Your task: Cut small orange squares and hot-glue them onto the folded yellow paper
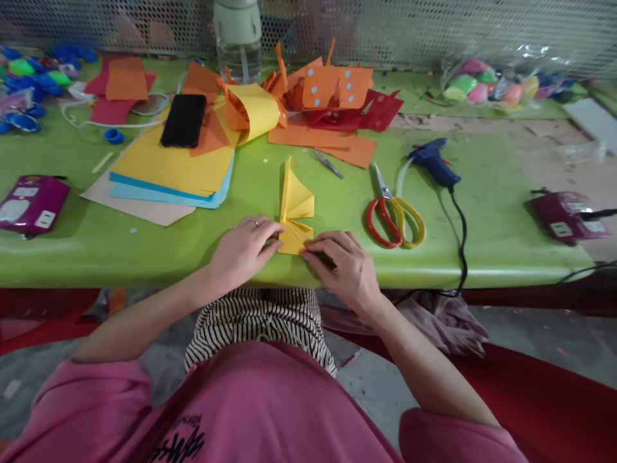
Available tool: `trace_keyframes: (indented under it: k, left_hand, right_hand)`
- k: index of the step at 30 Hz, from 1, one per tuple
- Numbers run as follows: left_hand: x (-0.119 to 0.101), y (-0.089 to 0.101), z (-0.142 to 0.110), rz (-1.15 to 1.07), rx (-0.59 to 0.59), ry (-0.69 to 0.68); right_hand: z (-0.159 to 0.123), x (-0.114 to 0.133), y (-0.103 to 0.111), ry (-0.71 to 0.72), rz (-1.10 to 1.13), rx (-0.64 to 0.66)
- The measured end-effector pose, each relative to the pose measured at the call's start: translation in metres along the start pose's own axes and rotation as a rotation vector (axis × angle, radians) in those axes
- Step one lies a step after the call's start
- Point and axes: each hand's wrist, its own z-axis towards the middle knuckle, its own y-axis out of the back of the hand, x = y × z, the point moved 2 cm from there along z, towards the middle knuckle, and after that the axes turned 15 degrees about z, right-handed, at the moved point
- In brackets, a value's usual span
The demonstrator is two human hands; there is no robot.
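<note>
A folded piece of yellow paper (pixel 295 238) lies near the table's front edge, its upper part creased into a pointed, fan-like flap. My left hand (pixel 245 247) pinches its left edge between thumb and fingers; a ring shows on one finger. At the lower right corner, my right hand (pixel 344 260) grips the same paper with thumb and fingertips. To the right lie scissors (pixel 384 222) with one red and one yellow handle, blades pointing away from me. Small metal tweezers or a blade (pixel 328 164) rest beyond the paper; I cannot tell which.
A blue glue gun (pixel 436 164) with a black cord sits right of the scissors. Coloured paper sheets (pixel 168 167) carry a black phone (pixel 184 121). Behind stand orange paper shapes (pixel 332 87) and a bottle (pixel 238 45). Purple boxes (pixel 33 204) with sockets lie at both sides.
</note>
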Motion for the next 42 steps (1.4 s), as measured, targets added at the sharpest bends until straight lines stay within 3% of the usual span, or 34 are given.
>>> trace_keyframes:
  k: [6,14,22,26,32,42]
  left_hand:
    - [-0.002,-0.003,0.001,0.053,-0.031,-0.157]
    - [-0.001,-0.004,0.003,0.041,-0.005,-0.126]
    - [-0.004,-0.001,0.004,0.117,0.003,-0.164]
    - [-0.007,0.002,-0.003,0.202,-0.083,-0.196]
    - [-0.013,0.009,-0.028,0.331,-0.226,-0.357]
    - [-0.009,0.006,-0.024,0.390,-0.072,-0.402]
  right_hand:
    - [0.000,-0.001,0.002,-0.017,0.069,0.006]
    - [-0.006,0.001,0.007,0.021,-0.013,0.021]
    - [-0.013,0.007,0.001,0.157,-0.221,0.178]
    - [-0.015,0.011,-0.001,0.175,-0.250,0.186]
    - [-0.016,0.013,-0.002,0.214,-0.294,0.151]
    - [-0.017,0.014,0.000,0.226,-0.304,0.119]
